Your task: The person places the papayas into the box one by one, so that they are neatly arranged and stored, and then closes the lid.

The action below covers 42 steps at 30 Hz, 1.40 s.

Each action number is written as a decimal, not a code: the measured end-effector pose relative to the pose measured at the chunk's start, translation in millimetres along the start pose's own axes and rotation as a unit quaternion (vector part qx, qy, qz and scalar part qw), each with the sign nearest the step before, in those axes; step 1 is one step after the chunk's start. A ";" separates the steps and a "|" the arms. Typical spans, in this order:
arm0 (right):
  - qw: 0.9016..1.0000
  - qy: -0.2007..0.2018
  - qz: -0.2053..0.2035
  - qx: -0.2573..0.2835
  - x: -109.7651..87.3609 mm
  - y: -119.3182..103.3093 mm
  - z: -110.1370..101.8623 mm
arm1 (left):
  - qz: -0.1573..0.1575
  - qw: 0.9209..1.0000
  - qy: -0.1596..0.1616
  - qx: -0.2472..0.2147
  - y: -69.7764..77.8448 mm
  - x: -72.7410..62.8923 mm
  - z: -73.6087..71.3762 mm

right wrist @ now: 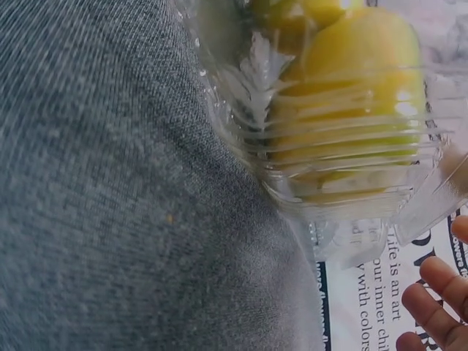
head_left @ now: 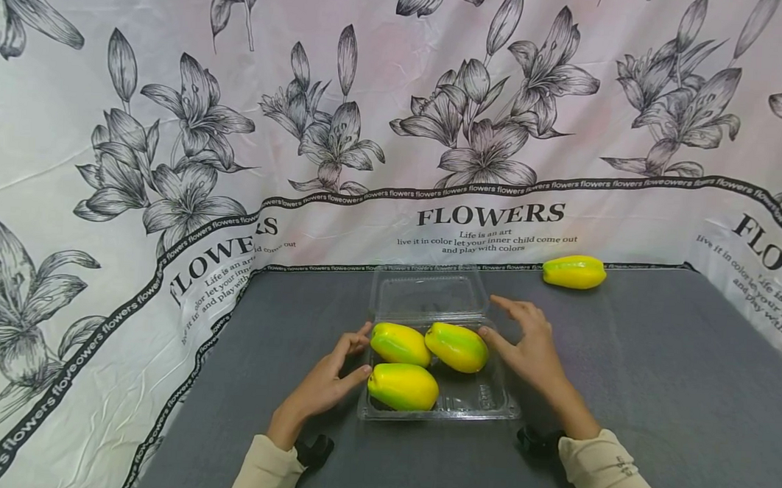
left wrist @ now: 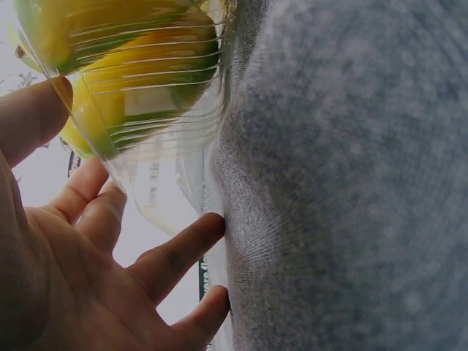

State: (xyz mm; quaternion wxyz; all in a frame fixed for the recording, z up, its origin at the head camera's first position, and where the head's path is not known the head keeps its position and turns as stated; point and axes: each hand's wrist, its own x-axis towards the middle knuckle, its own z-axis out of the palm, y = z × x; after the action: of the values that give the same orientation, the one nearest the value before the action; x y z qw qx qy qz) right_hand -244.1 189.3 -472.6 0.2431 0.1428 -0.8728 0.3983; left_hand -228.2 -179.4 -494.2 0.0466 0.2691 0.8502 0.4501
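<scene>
A clear plastic clamshell box [head_left: 478, 403] lies on the grey cloth with its lid [head_left: 431, 296] folded back. Inside are three smooth yellow-green fruits, shaped like small papayas: one at back left [head_left: 400, 343], one at back right [head_left: 457, 348] and one at front left [head_left: 403, 387]. My left hand [head_left: 320, 386] is at the box's left side, fingers spread; the left wrist view shows its thumb [left wrist: 45, 110] at the rim. My right hand [head_left: 533, 349] reaches beside the right edge, fingers loosely extended, thumb near the back-right fruit. Neither hand grips anything.
A fourth similar fruit [head_left: 574, 272] lies at the back right of the grey cloth [head_left: 676, 377]. Behind the surface hangs a white curtain [head_left: 339, 226] with flower prints and lettering, which also runs along both sides.
</scene>
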 end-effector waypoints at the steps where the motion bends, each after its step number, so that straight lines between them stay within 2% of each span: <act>1: 1.000 0.000 0.002 -0.002 0.0 0.5 -0.1 | 0.001 1.000 0.000 0.001 0.0 0.0 0.1; 16: 0.999 0.002 0.029 -0.032 2.9 13.9 -5.5 | -0.009 1.000 0.001 -0.003 2.1 -2.0 -0.8; 26: 0.998 0.017 0.051 -0.035 5.9 30.9 -22.6 | -0.009 1.000 -0.001 -0.003 1.5 -1.7 -0.8; 42: 0.995 0.033 0.039 -0.086 8.1 56.2 -40.6 | -0.003 1.000 -0.001 0.004 0.5 -1.2 0.0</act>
State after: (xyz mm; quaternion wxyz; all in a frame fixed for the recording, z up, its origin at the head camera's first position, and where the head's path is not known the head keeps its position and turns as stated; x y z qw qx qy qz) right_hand -263.2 256.0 -480.6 0.2675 0.0741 -0.9001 0.3357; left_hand -226.9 -179.8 -494.0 0.0476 0.2673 0.8527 0.4463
